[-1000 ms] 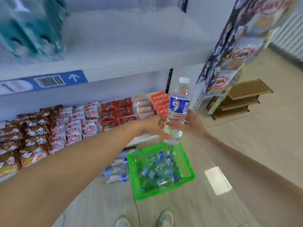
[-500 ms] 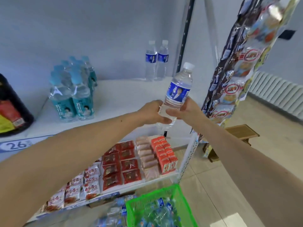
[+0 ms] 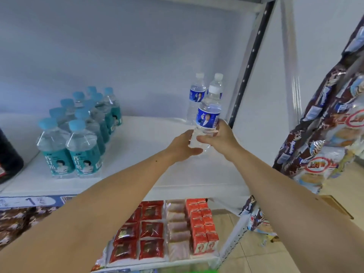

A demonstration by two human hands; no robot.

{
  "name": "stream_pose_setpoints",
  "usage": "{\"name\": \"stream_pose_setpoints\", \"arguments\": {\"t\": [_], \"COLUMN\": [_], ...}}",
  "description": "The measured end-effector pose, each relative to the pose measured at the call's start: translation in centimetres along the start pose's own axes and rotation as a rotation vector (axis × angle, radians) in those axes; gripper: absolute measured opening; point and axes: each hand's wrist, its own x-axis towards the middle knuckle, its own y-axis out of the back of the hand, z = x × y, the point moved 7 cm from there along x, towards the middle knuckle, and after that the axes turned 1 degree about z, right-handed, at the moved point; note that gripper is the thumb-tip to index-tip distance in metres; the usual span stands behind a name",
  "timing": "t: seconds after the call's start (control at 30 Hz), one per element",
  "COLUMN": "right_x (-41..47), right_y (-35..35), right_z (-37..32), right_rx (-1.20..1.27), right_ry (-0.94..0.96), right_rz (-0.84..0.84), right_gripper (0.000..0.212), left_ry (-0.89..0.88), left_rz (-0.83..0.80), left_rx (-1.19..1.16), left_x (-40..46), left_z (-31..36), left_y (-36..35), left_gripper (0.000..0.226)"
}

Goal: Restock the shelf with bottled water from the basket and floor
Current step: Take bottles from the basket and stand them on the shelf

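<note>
A clear water bottle (image 3: 208,115) with a blue label and white cap is held above the white upper shelf (image 3: 149,146), slightly tilted. My right hand (image 3: 220,138) grips its lower body from the right. My left hand (image 3: 182,145) cups its base from the left. Two matching blue-label bottles (image 3: 196,95) stand upright at the back right of the shelf, just behind the held one. The basket shows only as a green sliver (image 3: 199,271) at the bottom edge.
A shrink-wrapped pack of teal-label bottles (image 3: 78,131) stands on the shelf's left half. A dark container (image 3: 8,160) sits at far left. Snack packets (image 3: 149,229) fill the lower shelf. Hanging snack bags (image 3: 325,134) crowd the right, beside the shelf's black upright (image 3: 250,60).
Both hands have carried the bottle up from over the basket and forward over the upper shelf, toward the two standing bottles. The view has tilted upward, so the basket has nearly dropped out of sight.
</note>
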Motion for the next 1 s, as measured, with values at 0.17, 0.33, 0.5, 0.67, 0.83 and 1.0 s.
{"name": "stream_pose_setpoints", "arguments": {"t": [0.17, 0.33, 0.5, 0.67, 0.83, 1.0], "right_x": [4.3, 6.6, 7.4, 7.1, 6.8, 9.5], "right_y": [0.1, 0.2, 0.2, -0.3, -0.6, -1.1], "right_z": [2.7, 3.9, 5.2, 6.2, 7.9, 8.4], "right_rx": [-0.059, -0.016, 0.041, -0.068, -0.074, -0.13], "right_ry": [-0.014, -0.019, -0.032, -0.025, -0.049, -0.078], "right_rz": [-0.042, -0.042, -0.03, 0.019, 0.105, 0.059], "right_gripper": [0.07, 0.075, 0.074, 0.071, 0.068, 0.067], "left_ry": [0.022, -0.015, -0.044, -0.072, -0.056, -0.037], "left_rz": [-0.047, -0.018, -0.029, -0.036, -0.043, -0.021], "left_rx": [-0.022, 0.078, 0.208, 0.282, 0.408, 0.49], "left_x": [2.4, 4.4, 6.0, 7.4, 8.3, 9.5], "left_z": [-1.6, -1.4, -1.4, -2.0, -3.0, -4.1], "left_y": [-1.5, -1.4, -1.6, -1.6, -1.3, -0.2], "left_gripper": [0.078, 0.083, 0.089, 0.086, 0.081, 0.074]}}
